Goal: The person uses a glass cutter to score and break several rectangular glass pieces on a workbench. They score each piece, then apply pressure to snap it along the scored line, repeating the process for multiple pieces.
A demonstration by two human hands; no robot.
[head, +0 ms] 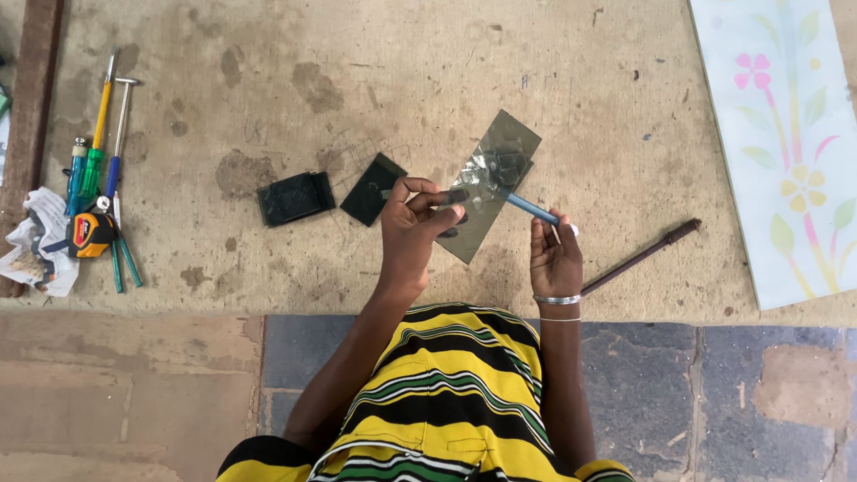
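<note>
Glass strip held over the concrete floor

Dark glass strip [489, 192] sits pinched in the left hand [412, 234], fingers closed on its edge. Just right of the strip, the right hand [555, 257] grips a blue-handled tool [534, 211] touching it. Left of the strip lie two black pieces [295, 197] on the floor [357, 80].

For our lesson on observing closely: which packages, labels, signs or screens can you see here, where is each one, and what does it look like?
No screens or signs.
Crumpled wrapper: far left floor beside the tools, white paper with faint print.
Tape measure: left, among the screwdrivers, orange and black case with a small label on its face.
Decorated panel: right edge, long pale sheet with pink, yellow and green flowers.
</note>
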